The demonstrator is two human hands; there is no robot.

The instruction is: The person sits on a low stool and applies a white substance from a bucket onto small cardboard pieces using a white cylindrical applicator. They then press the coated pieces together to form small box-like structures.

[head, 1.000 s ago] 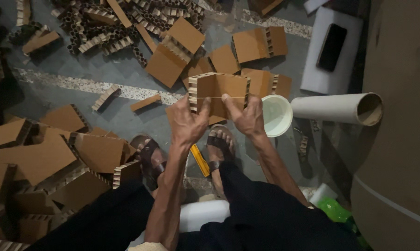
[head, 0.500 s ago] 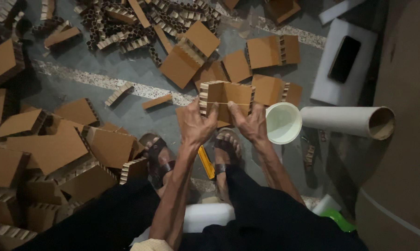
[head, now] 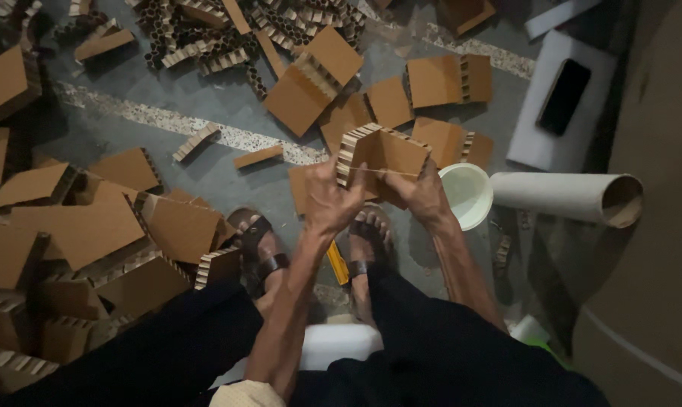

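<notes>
Sitting low, dark trousers (head: 446, 354) fill the near edge of the view, with a white seat or block (head: 333, 343) showing between the knees. Two sandalled feet (head: 262, 249) rest on the grey floor (head: 205, 173), a yellow tool (head: 338, 264) lying between them.

Left hand (head: 329, 200) is curled shut around the lower left edge of a honeycomb cardboard piece (head: 382, 154), thumb on the near face. Right hand (head: 424, 196) grips the lower right edge the same way, fingers folded tight. The piece is held up in the air above the feet, well clear of the floor, its corrugated edge turned to the left. A thin pale line runs across its face between the two hands (string or a crease, cannot tell).

Against half a second back: same two-handed hold, but the piece now looks bent, with an angled top edge where it showed flatter before. The hands sit closer together.

Just right of the right hand, a white bowl (head: 469, 192) on the floor, and beyond it a cardboard tube (head: 567, 197) on its side. Left, a heap of cardboard offcuts (head: 77, 226). Farther out, more brown panels (head: 311, 71), and a black phone (head: 565, 96) on a white board (head: 537, 143).
</notes>
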